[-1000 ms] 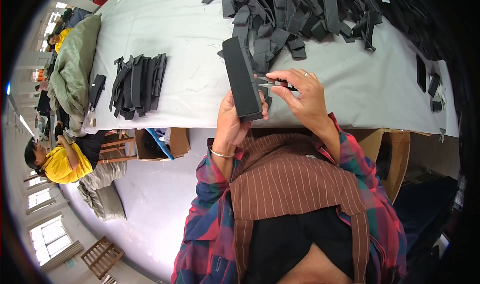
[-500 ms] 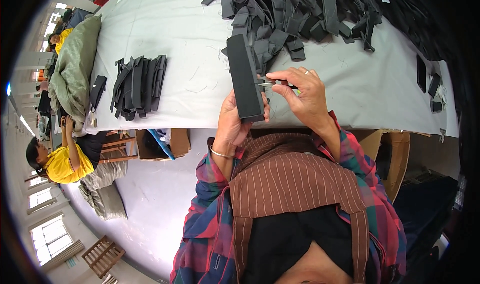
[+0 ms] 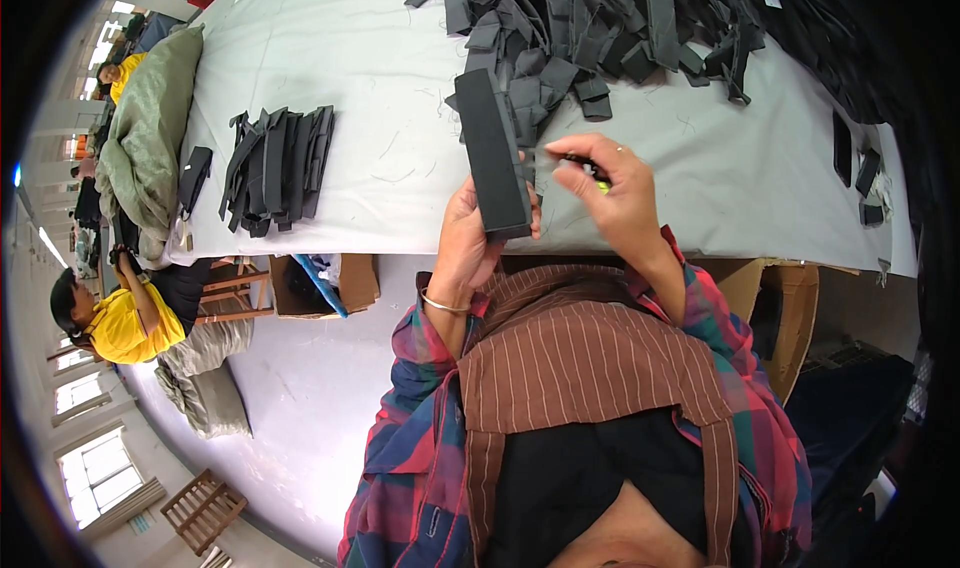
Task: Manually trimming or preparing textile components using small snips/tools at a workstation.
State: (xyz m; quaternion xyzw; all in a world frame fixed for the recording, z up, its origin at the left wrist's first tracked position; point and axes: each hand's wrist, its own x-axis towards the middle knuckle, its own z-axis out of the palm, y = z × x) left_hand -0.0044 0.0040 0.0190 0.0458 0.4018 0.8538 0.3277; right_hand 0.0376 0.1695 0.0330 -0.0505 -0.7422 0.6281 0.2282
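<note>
My left hand [image 3: 463, 230] is closed around the lower end of a long black fabric strip [image 3: 490, 158], folded flat and boxy. The strip stands tilted slightly left over the table's near edge, and my left fingertips show past its right side. Just right of it, my right hand [image 3: 620, 188] grips small thread snips [image 3: 590, 167] with a dark handle and a yellow-green spot. Their blades are smeared and hard to make out, pointing toward the strip. Beyond both hands lies a loose heap of similar dark strips [image 3: 570, 28].
A neat row of dark strips [image 3: 278, 168] lies on the white-covered table [image 3: 390, 78] at left. A black phone-like slab [image 3: 842, 148] is at far right. Open cartons [image 3: 355, 286] stand below the table. A person in yellow [image 3: 130, 318] works at the left, near a large green bundle [image 3: 150, 138].
My right hand has drawn slightly right, away from the strip, with the snips turned in its fingers. My left hand and the strip have barely moved. The person at left has lowered their hands.
</note>
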